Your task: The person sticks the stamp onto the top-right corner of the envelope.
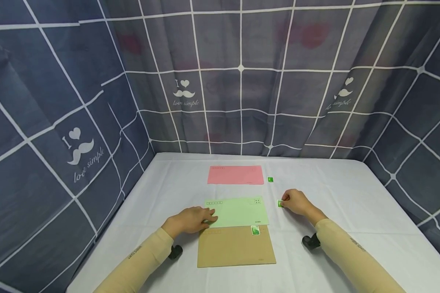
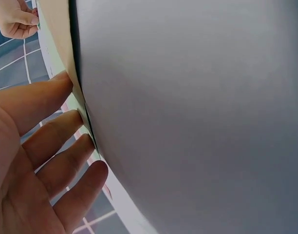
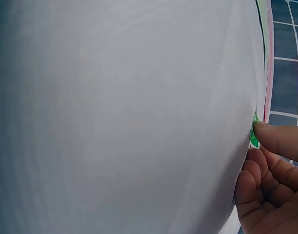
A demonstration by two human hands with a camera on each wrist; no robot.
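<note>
My left hand (image 1: 192,220) rests at the left edge of a light green envelope (image 1: 238,211), fingers spread and extended over it. In the left wrist view, its fingertips (image 2: 85,141) touch along the envelope edge. My right hand (image 1: 295,201) pinches a small green stamp (image 1: 280,203) with a white border, to the right of the green envelope and close over the table. The right wrist view has the thumb on the stamp (image 3: 255,134), which is partly covered. Below the green envelope lies a brown envelope (image 1: 234,248) with a green stamp (image 1: 255,230) at its upper right corner.
A pink envelope (image 1: 236,175) lies farther back on the white-covered table (image 1: 168,179), with another green stamp (image 1: 270,179) to its right. A dark grid-patterned curtain (image 1: 220,93) surrounds the table at the back and sides.
</note>
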